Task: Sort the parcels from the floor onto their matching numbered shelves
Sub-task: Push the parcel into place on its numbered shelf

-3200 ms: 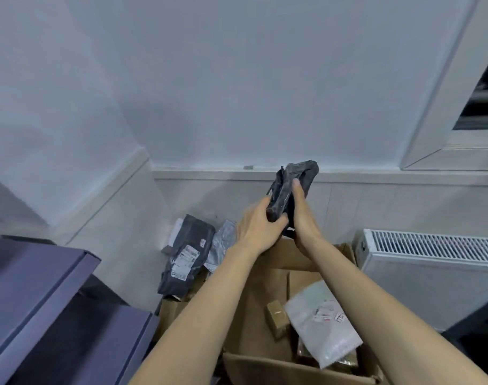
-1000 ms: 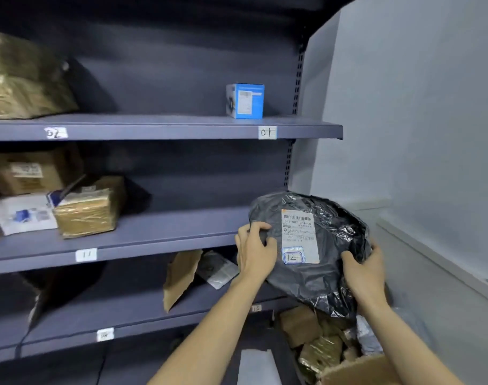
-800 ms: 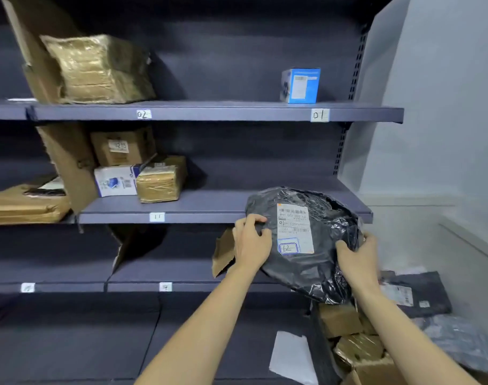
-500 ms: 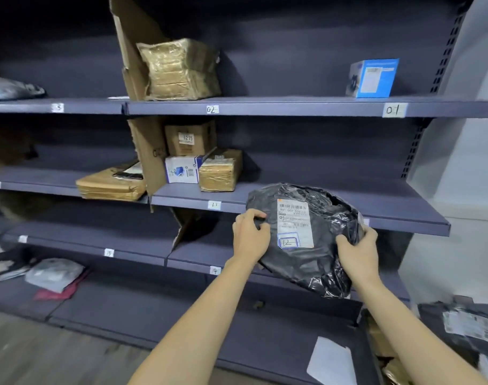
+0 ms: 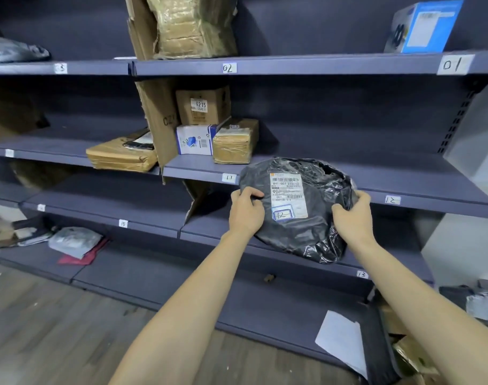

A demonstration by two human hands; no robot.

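I hold a crumpled black plastic parcel [image 5: 315, 218] in front of the grey shelving, its white label facing me with "12" handwritten in a blue box. My left hand [image 5: 245, 212] grips its left edge and my right hand [image 5: 354, 215] grips its right edge. The parcel hangs in the air just in front of the middle shelf [image 5: 404, 179], whose front lip carries the tags "11" [image 5: 228, 178] and "12" [image 5: 392, 200]. The "12" tag is just right of my right hand.
Cardboard boxes [image 5: 234, 144] and a white box [image 5: 194, 140] sit by tag 11, left of an upright cardboard divider [image 5: 159, 118]. A blue box [image 5: 426, 26] stands above tag "01". Lower shelves read 13 and 15. Loose parcels [image 5: 481, 301] lie at the right on the floor.
I lifted the black parcel from the carton and turned left to face the shelves. Over the last second the view swung further left and closer; both hands kept their grip.
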